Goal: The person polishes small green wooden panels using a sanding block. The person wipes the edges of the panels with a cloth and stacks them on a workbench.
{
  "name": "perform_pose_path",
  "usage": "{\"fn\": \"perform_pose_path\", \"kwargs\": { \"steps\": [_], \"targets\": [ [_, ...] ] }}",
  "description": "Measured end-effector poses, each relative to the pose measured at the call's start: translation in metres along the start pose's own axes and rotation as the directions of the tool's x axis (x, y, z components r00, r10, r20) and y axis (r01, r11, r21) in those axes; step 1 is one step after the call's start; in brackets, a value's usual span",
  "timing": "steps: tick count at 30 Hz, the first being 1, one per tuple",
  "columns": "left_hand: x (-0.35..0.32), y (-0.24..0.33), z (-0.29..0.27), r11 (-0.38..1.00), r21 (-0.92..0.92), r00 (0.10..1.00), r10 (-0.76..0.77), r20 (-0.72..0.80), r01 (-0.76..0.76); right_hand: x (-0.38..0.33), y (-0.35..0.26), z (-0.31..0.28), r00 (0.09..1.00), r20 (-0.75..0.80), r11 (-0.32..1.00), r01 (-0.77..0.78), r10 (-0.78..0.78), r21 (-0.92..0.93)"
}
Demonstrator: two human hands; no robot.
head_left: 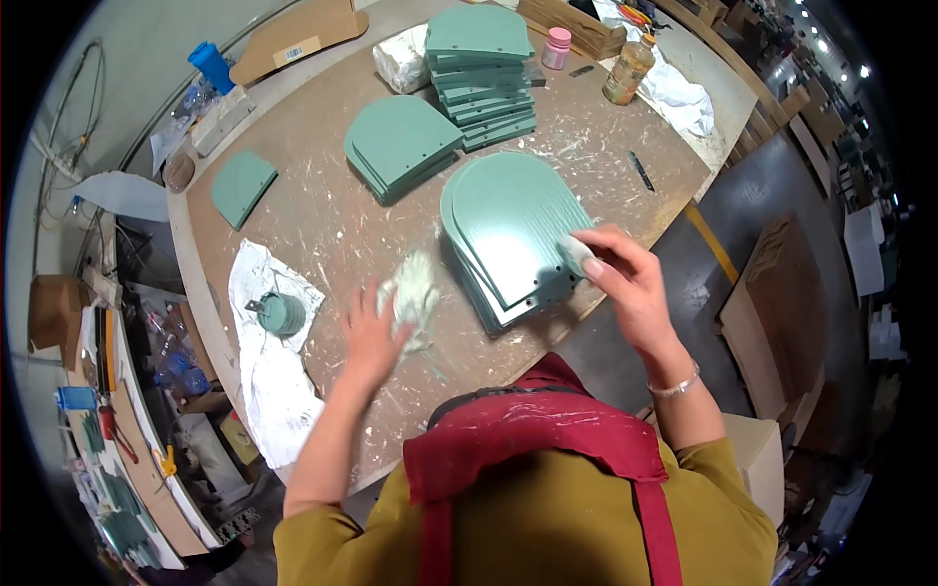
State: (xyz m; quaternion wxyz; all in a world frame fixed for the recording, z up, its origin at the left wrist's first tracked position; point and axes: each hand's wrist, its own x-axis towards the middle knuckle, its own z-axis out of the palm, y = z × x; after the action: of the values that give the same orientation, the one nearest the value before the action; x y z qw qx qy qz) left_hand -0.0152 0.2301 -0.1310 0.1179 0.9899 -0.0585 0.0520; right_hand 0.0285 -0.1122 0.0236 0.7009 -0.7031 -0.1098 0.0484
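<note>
In front of me lies a stack of green rounded-top panels (513, 230), with small holes along the straight edge and light glare on top. My right hand (630, 283) pinches a small pale pad (576, 256) between thumb and fingers, against the top panel's right edge. The pad's exact kind is unclear. My left hand (371, 327), slightly blurred, has its fingers apart beside a crumpled pale-green rag (416, 288) on the table. Its fingertips are at the rag's edge, and I see no grip on it.
Further stacks of green panels (479, 34) (396, 137) stand at the back. A green-smeared tub (281, 313) sits on white sheeting (264, 391) at left. A pink-capped jar (556, 49), a bottle (630, 68) and a dark pen-like tool (642, 171) are at right.
</note>
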Motion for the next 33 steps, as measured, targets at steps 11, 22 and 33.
{"fn": "perform_pose_path", "kwargs": {
  "steps": [11, 22, 33],
  "targets": [
    [0.064, 0.118, -0.043, 0.843, -0.353, 0.909, 0.335, -0.248, -0.407, 0.065, 0.049, 0.019, 0.972, -0.135, 0.772, -0.065, 0.193, 0.632],
    [0.168, 0.103, -0.054, 0.9, -0.283, 0.927, 0.257, -0.273, -0.333, 0.067, 0.054, 0.009, 0.995, 0.102, 0.913, -0.053, 0.013, 0.405],
    [0.246, 0.092, -0.06, 0.954, -0.299, 0.987, 0.025, 0.158, 0.023, 0.068, 0.056, 0.016, 0.974, 0.121, 0.98, 0.198, -0.194, -0.025]
  ]
}}
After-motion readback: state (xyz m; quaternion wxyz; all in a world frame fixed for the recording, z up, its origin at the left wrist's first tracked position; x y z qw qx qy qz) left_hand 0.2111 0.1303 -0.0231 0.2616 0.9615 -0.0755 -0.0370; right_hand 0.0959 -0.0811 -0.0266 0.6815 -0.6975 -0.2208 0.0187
